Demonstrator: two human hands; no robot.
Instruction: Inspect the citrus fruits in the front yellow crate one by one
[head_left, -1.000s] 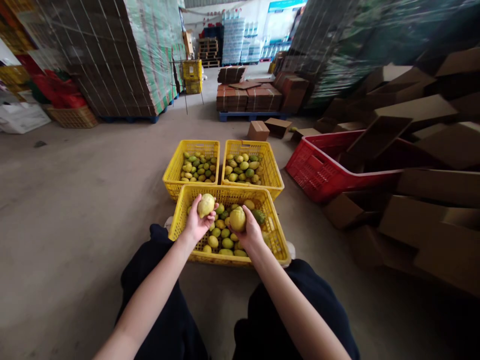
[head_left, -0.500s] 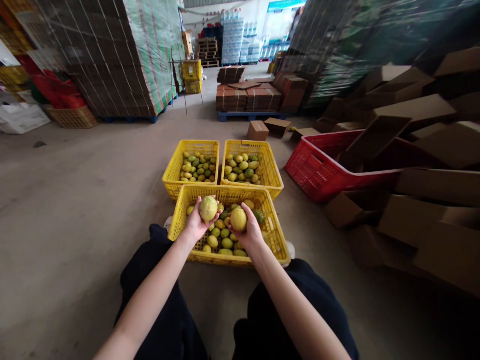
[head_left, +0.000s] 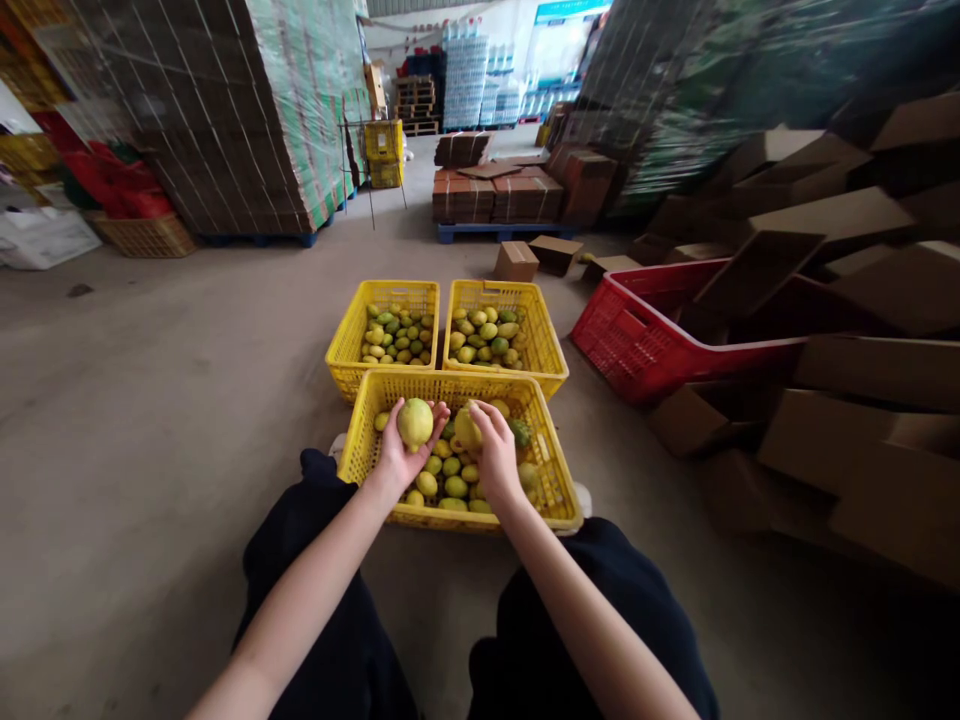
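Note:
A yellow-green lemon [head_left: 415,424] rests in my left hand [head_left: 401,460], its pointed tip toward me, with the thumb on its left side and fingers under and to the right. My right hand [head_left: 497,455] grips a second yellow lemon [head_left: 468,428], partly covered by the thumb and fingers. Both hands are above the near yellow crate [head_left: 553,450], a little apart from each other. Inside this crate lie several loose lemons [head_left: 455,487], yellow to green, some hidden under my hands.
Just beyond stand two more yellow crates, the left one [head_left: 343,345] and the right one [head_left: 551,345], both holding lemons. A red crate [head_left: 637,345] and heaped cardboard boxes [head_left: 832,430] are at the right. Flattened cartons [head_left: 499,195] sit on a blue pallet behind.
The lemon in my left hand has turned so its tip faces me. My right hand has rolled over its lemon, which has shifted slightly left and up.

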